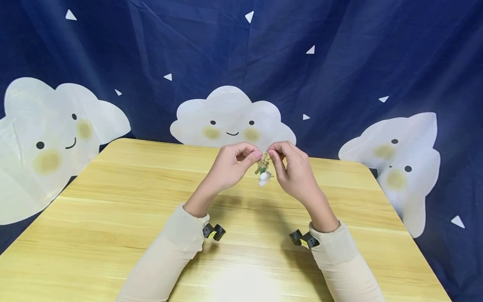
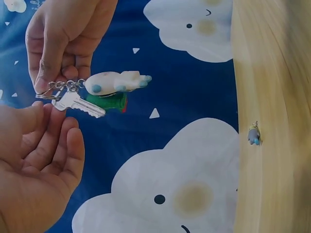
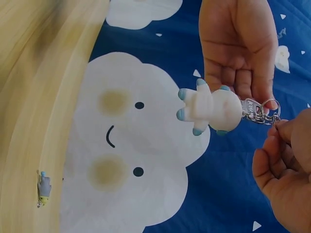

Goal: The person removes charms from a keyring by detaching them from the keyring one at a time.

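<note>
- The left hand (image 1: 230, 165) and the right hand (image 1: 292, 167) are raised together above the pale wooden tabletop (image 1: 113, 201), fingertips almost meeting.
- Between them hangs a small keyring bunch: a silver metal split ring with a short chain (image 2: 60, 88), a silver key (image 2: 77, 104), a white rubbery figure with light-blue paws (image 2: 116, 81) and a green tag (image 2: 109, 103) behind the figure.
- The right hand pinches the ring and chain between thumb and fingertips, its other fingers curled.
- The left hand's thumb and forefinger meet at the ring; from the left wrist view its remaining fingers lie loosely bent, and it seems to pinch the ring, though the contact is partly hidden.
- The figure dangles just below both hands, clear of the tabletop.
- Well apart from the hands, a tiny grey-and-blue charm (image 3: 43, 188) lies on the tabletop.
- Behind the hands hangs a dark-blue cloth with smiling white clouds (image 1: 230, 115).
</note>
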The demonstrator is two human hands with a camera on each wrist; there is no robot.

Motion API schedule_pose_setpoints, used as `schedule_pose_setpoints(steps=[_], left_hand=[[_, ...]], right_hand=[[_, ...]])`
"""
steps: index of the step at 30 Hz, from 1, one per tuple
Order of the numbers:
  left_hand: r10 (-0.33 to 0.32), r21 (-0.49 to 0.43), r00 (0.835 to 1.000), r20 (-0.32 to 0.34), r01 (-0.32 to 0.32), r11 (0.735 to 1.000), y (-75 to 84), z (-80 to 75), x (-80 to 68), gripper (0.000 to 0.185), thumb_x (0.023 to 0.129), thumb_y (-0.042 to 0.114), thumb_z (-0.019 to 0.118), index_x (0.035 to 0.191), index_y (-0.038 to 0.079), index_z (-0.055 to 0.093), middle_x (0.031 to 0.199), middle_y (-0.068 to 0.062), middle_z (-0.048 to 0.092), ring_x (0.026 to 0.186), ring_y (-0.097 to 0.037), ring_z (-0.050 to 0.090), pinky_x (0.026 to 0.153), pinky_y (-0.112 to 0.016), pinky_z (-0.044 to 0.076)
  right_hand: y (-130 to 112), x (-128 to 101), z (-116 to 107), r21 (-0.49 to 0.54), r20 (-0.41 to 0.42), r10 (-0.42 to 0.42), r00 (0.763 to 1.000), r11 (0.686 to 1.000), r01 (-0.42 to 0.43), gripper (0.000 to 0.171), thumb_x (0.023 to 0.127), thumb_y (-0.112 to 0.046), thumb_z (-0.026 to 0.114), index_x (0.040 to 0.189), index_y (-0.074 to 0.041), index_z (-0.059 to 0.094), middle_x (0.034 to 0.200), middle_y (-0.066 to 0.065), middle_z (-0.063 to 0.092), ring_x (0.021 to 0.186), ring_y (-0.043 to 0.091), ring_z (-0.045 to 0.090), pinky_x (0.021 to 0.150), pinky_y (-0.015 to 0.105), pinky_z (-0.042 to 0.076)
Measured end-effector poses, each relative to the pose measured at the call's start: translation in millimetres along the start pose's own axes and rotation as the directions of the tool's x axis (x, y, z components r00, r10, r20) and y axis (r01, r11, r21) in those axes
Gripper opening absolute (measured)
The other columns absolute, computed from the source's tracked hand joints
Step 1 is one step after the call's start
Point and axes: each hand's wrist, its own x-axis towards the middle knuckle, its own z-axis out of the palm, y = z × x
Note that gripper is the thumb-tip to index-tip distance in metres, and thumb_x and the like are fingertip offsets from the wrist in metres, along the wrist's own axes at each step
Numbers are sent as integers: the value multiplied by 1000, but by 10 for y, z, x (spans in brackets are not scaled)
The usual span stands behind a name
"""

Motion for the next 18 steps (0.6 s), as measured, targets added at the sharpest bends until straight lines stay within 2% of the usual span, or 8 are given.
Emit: schedule_pose_setpoints(steps=[7, 13, 18], left_hand=[[79, -6, 997, -5, -79, 997, 33, 10, 10, 16, 99, 25, 71, 97, 10, 77, 87, 5, 74, 80, -10, 69, 77, -31, 57], [129, 47, 991, -17, -128, 991, 31, 15, 4, 11, 98, 20, 72, 95, 10, 77, 87, 5, 73, 79, -8, 68, 75, -29, 57], [155, 80, 988, -14, -153, 985, 44, 10, 1, 11, 98, 18, 71, 96, 9, 77, 88, 4, 73, 80, -8, 68, 75, -28, 57]], right_hand=[[-4, 4, 2, -9, -6, 6, 1000, 1000, -6, 7, 96, 5, 66, 101, 2, 63, 88, 12, 65, 74, 19, 54, 61, 33, 45], [-5, 2, 2, -13, 6, 8, 1000, 1000, -8, 6, 97, 4, 65, 102, 2, 62, 89, 12, 64, 74, 19, 55, 61, 33, 46], [-5, 0, 3, -11, 13, 10, 1000, 1000, -10, 6, 97, 4, 65, 102, 2, 62, 89, 13, 64, 73, 20, 54, 59, 39, 48]])
